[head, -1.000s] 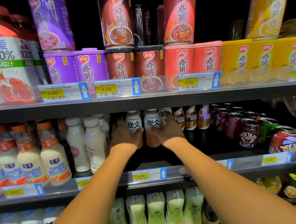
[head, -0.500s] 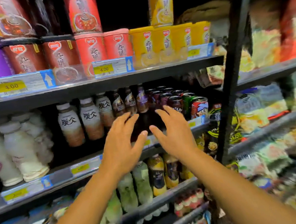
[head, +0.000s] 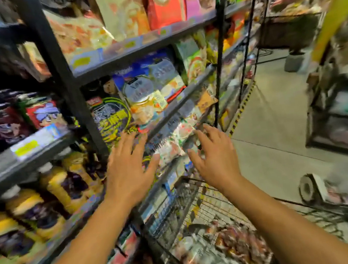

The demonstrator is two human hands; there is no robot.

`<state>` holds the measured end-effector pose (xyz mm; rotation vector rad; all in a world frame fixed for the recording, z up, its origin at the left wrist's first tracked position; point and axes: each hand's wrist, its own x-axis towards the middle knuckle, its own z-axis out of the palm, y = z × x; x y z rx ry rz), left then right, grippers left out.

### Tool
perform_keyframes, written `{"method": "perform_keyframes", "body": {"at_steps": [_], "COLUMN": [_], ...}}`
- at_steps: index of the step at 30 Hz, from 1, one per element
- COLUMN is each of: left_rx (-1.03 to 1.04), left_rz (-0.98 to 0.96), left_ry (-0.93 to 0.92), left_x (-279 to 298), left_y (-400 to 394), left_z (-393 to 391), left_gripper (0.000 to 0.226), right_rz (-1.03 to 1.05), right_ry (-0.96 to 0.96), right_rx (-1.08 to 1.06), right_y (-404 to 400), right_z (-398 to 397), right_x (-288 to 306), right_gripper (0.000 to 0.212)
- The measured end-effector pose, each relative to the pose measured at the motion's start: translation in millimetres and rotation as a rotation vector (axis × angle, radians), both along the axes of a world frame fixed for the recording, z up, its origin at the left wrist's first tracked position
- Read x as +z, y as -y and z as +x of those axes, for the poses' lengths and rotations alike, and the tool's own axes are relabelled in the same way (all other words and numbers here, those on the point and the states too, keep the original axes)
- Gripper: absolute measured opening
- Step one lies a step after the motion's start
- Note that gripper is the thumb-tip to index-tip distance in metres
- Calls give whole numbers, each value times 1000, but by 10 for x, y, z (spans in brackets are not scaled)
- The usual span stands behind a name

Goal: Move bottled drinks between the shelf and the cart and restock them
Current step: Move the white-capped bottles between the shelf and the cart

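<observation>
We see left hand (head: 129,172) and right hand (head: 214,159) spread wide, empty (view blurred); wire cart (head: 192,199) below right hand, bottles (head: 29,212) left of left hand.

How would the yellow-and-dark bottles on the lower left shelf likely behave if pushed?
The bottles look tall and narrow, so probably tip-prone. Packed closely, one would likely knock its neighbours. Being round, a fallen one may roll. Blur hides detail.

Yellow-and-dark bottled drinks (head: 33,211) stand packed in a row on the lower shelf (head: 50,247), wire cart (head: 201,198) just beside, blurred packets inside.
</observation>
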<state>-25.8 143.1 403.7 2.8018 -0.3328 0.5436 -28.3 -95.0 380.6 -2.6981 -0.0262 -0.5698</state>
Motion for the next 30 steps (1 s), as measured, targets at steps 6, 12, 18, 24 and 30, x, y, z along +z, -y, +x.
{"method": "perform_keyframes", "body": {"at_steps": [6, 12, 18, 24, 30], "left_rx": [-160, -261, -344, -305, -191], "left_rz": [61, 151, 190, 201, 262], "left_ry": [-177, -424, -681, -1004, -1226], "left_x": [-918, -2026, -3083, -4083, -4909], "left_y": [1111, 1785, 2059, 1941, 1784], "left_z": [248, 336, 246, 235, 303], "left_gripper": [89, 96, 73, 66, 69], "right_rz": [13, 26, 38, 196, 482], "right_ry": [-183, -393, -575, -776, -988], "right_rx": [-219, -366, -527, -606, -660], "right_y": [1103, 1657, 1720, 1374, 956], "right_z": [-246, -650, -990, -1113, -1024], "right_x": [-742, -1790, -2828, -3807, -4499], "right_gripper": [66, 68, 55, 59, 62]}}
